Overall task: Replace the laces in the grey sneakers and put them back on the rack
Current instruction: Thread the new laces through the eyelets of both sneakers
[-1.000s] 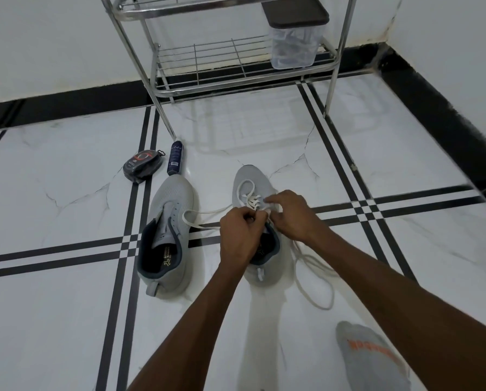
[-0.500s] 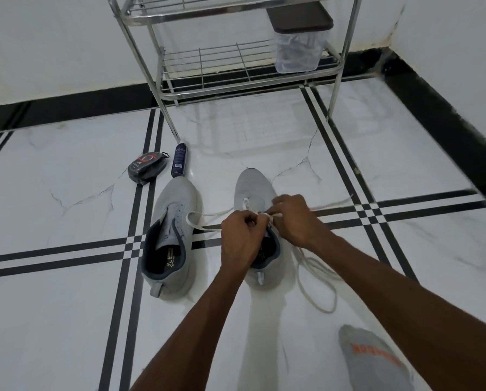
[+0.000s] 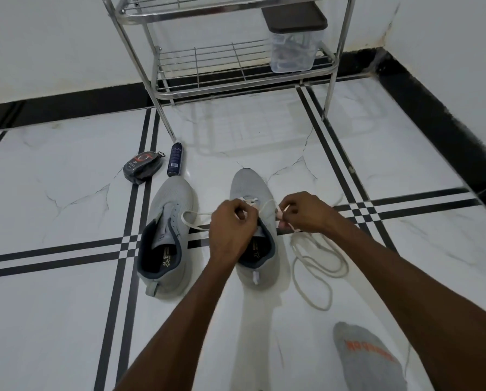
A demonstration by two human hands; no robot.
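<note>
Two hands are engaged over the right sneaker [image 3: 253, 193]: the left hand [image 3: 230, 230] is curled at the eyelets, its grasp hidden, while a strand of the white lace [image 3: 267, 206] is pinched by the right hand [image 3: 303, 213], which has been drawn outward to the shoe's right side since a moment ago, so the strand is pulled taut through an eyelet. Slack is coiled on the floor [image 3: 405, 170] beside the heel. The left sneaker [image 3: 174, 198], unlaced, lies alongside; the rack [image 3: 236, 86] stands near the wall, so lacing is judged unfinished.

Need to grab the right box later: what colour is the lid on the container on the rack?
Dark brown lid on a clear container, head view.
</note>
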